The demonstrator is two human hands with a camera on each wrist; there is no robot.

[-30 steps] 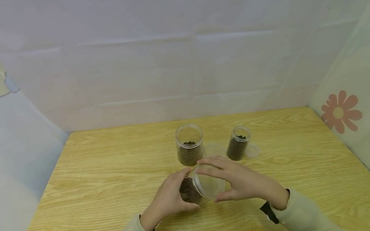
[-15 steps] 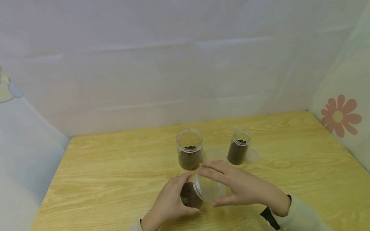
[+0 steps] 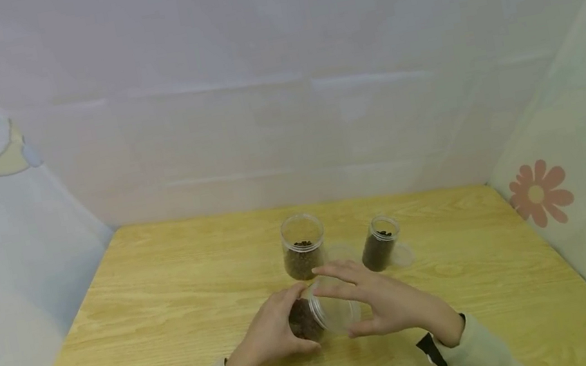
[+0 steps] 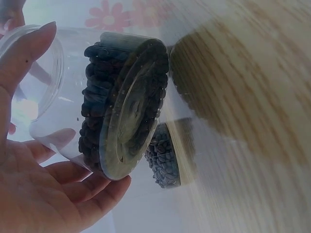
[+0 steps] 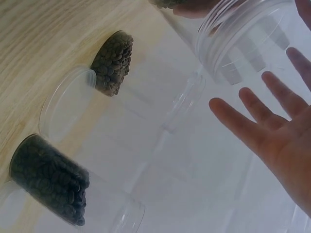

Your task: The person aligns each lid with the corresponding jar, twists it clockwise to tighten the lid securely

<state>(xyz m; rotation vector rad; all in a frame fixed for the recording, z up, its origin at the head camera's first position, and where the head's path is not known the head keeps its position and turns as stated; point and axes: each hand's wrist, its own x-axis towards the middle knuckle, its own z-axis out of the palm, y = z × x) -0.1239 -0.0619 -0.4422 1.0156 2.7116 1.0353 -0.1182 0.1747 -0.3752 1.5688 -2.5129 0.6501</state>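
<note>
In the head view my left hand [image 3: 274,330] grips a wide clear jar [image 3: 304,321] part filled with dark beans, tilted so its mouth faces right. The left wrist view shows the bean layer [image 4: 126,102] near the base and my thumb and fingers around the wall. At the mouth is a clear, lid-like disc [image 3: 340,311]. My right hand [image 3: 381,298] is spread round that end; the right wrist view shows fairly straight fingers [image 5: 279,94] close to the disc [image 5: 252,48]. Any contact there is unclear.
Behind, a wide uncovered jar of beans [image 3: 305,259] and a narrower one [image 3: 378,251] stand upright on the wooden table [image 3: 181,281]. A large clear lid [image 5: 63,102] lies between them, and a small lid [image 3: 402,254] beside the narrow jar. Cloth walls [image 3: 237,134] surround the table.
The head view has tipped up, so the scene sits lower in the frame. My left hand still grips the jar; the right thumb has shifted slightly at the disc's edge.
</note>
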